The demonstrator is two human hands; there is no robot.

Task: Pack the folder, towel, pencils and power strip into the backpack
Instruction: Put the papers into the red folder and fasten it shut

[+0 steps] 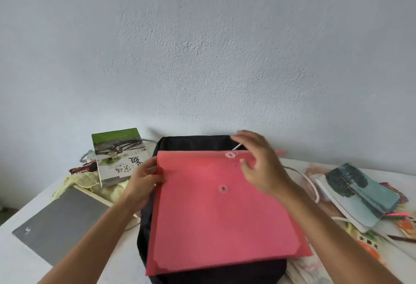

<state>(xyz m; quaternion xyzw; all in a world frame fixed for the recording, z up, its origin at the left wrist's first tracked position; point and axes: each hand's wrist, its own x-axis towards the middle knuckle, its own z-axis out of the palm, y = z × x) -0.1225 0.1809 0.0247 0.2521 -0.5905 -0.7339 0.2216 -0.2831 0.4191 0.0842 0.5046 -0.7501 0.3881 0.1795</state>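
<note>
Flat pink plastic folder with snap buttons point(220, 211) lies atop black fabric backpack point(193, 143) on white tabletop point(20, 256) — far edge at bag's open mouth. Left hand point(144, 178) pinches folder's left edge, fingers curled round it. Right hand point(258, 162) above top right corner, fingers spread, relaxed — thumb touching folder. Grey laptop point(60, 223) left of bag.

The folder point(222, 205) looks like smooth, semi-translucent pink plastic with shiny metal snaps. The backpack point(193, 143) is matt black woven cloth. At nine o'clock, a grey laptop point(60, 223) — matt, smooth — on the pale bench point(22, 261).
</note>
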